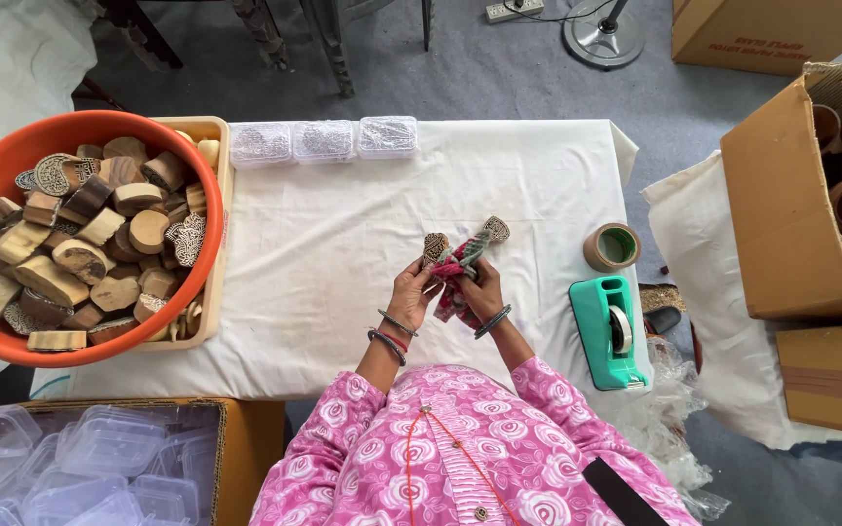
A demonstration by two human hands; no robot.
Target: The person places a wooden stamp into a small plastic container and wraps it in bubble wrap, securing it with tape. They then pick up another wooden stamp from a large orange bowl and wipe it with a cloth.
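The person wears a bright pink top (pixel 460 443) with white rose shapes all over it. The sleeves (pixel 328 438) are short and stop above the elbows. A thin orange line (pixel 440 438) runs down the middle of the top, with small round buttons along it. The left wrist has a few bangles (pixel 392 336), dark, silver and red. The right wrist has dark bangles (pixel 492 321) too.
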